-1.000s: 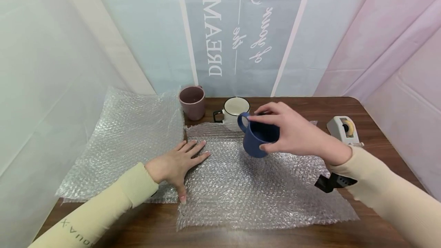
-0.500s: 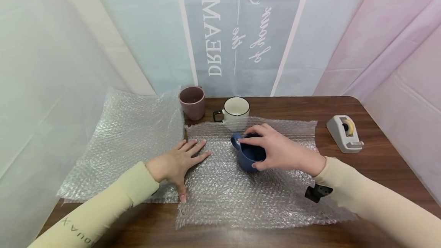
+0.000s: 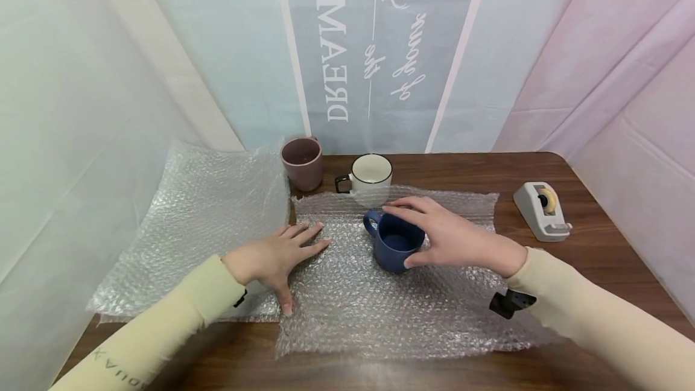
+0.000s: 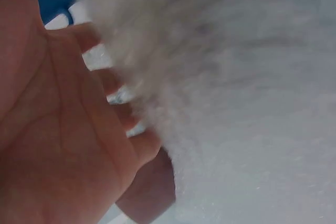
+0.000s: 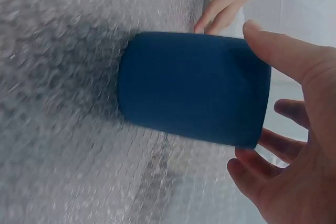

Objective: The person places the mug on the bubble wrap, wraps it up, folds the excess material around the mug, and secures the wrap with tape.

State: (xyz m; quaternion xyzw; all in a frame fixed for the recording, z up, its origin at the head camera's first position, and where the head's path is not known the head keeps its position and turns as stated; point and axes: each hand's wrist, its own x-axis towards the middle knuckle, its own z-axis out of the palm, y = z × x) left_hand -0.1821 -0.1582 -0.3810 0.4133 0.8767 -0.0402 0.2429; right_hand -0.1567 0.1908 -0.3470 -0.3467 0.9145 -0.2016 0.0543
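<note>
Hands first: bare, in cream sleeves. The left hand lies with fingers straight and spread wide, touching a clear, square-cornered sheet of bubble wrap across its left edge. The right hand arches wide over the mouth of a matte blue mug, thumb at the near rim, fingers by the far rim; how firmly they hold, if at all, cannot be told. The mug stands upright on that sheet, right of its middle, its looped handle to the left.

Bubble wrap stretches well past the mug towards the near side, and dark wood shows between the sheet's near edge and the bottom of the view. A second clear bubble wrap sheet spreads to the left, reaching the pale curtain there. On the brown wood-grain counter, a mauve tapered mug stands just beside that sheet. A white mug with a black rim and handle has its lower part behind the first sheet's raised far edge. A pale grey tape dispenser sits near the counter's right edge, apart from the wrap.

White lettering on the grey-blue backdrop runs sideways and looks mirrored: "DREAMS", "the", "of your". Dark letters on the left sleeve are only partly legible.
</note>
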